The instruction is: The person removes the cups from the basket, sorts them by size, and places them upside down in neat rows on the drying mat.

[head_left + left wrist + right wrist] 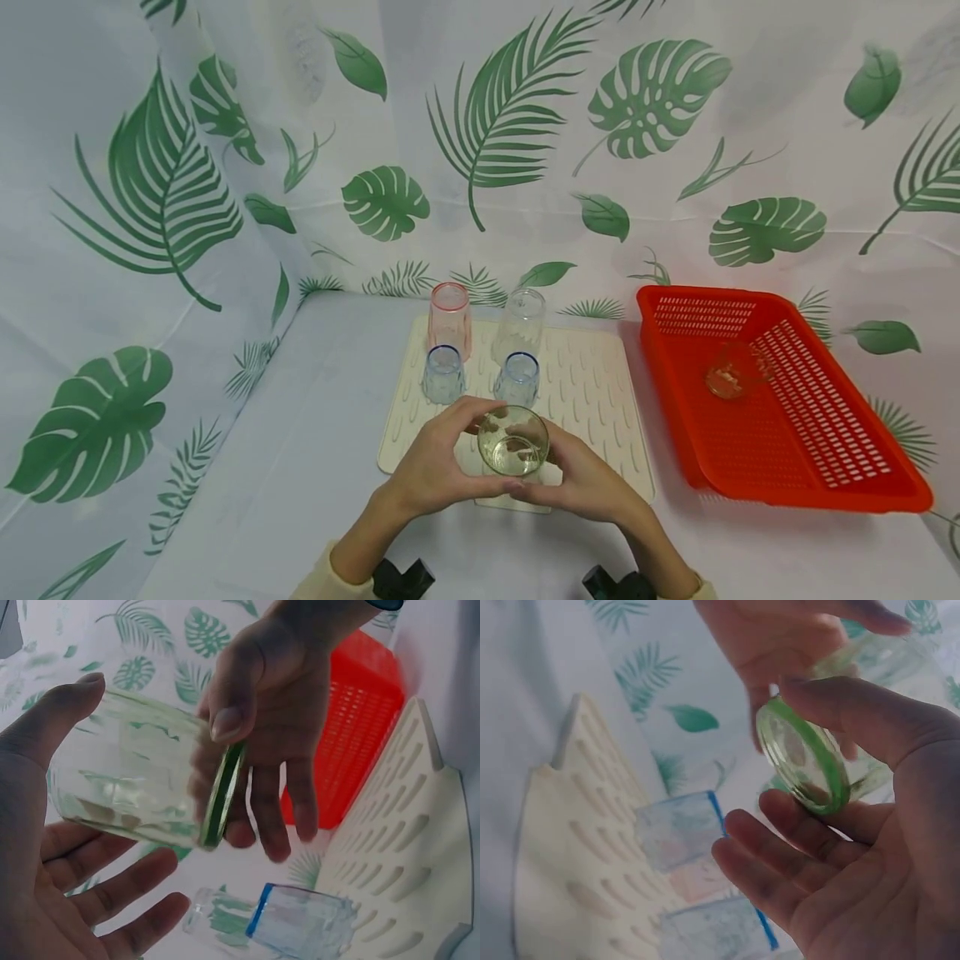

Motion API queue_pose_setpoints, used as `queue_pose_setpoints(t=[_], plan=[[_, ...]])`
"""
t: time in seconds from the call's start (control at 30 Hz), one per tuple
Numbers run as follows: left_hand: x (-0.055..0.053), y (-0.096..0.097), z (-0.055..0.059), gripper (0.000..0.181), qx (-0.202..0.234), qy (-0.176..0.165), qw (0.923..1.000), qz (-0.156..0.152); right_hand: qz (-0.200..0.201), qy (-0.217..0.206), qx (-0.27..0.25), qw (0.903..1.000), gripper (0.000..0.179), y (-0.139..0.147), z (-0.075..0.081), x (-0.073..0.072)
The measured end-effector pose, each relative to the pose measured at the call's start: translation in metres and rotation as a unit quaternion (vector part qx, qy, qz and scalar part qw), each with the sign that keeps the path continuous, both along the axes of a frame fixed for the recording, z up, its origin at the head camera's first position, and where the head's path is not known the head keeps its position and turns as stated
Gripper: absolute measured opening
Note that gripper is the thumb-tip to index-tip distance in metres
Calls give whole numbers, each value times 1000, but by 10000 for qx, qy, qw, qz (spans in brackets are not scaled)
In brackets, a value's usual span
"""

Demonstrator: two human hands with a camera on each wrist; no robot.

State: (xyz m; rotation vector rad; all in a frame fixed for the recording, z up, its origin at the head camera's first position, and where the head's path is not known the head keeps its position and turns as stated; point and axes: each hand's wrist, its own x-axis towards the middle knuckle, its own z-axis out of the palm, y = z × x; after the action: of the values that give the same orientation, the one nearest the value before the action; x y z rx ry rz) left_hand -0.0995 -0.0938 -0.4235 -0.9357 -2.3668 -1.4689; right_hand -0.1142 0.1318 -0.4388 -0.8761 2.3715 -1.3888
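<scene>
Both hands hold a pale green clear drinking glass (513, 442) above the front of a cream draining mat (592, 383). My left hand (427, 468) grips one side, its thumb (71, 705) along the wall and its fingers spread below. At the other end, my right hand (588, 482) pinches the thick green edge (821, 754) between thumb and fingers. Just beyond the hands, two small blue-rimmed glasses, one on the left (444, 377) and one on the right (517, 381), stand on the mat. Behind them are a taller pink glass (449, 323) and a taller clear glass (520, 325).
To the right stands a red perforated plastic basket (750, 467), with a clear glass (725, 381) lying inside. A white cloth (315, 400) covers the table. A leaf-patterned curtain (517, 250) rises behind the mat and along the left side.
</scene>
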Motion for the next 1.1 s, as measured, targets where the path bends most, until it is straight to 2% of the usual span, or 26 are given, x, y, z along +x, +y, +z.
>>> queue_pose_setpoints(t=[0.23,0.47,0.6,0.77,0.93,1.1], plan=[[1,-6,0,74,-46,-255,9997,50,-39,184,-151,9997,54,14,6,-4],[3,-10,-4,74,-195,-708,9971,222,-78,159,-288,9994,60,22,12,-4],[5,-14,-6,73,-197,-817,9961,277,-113,92,-505,9986,61,23,17,-2],[7,-17,-9,72,-216,-950,9950,213,-163,229,-763,9967,62,21,23,0],[8,-18,-14,70,-258,-898,9953,235,-92,349,-996,9944,62,17,27,-1],[9,-20,-18,71,-244,-774,9964,241,-119,580,-1017,9930,62,14,31,-2]])
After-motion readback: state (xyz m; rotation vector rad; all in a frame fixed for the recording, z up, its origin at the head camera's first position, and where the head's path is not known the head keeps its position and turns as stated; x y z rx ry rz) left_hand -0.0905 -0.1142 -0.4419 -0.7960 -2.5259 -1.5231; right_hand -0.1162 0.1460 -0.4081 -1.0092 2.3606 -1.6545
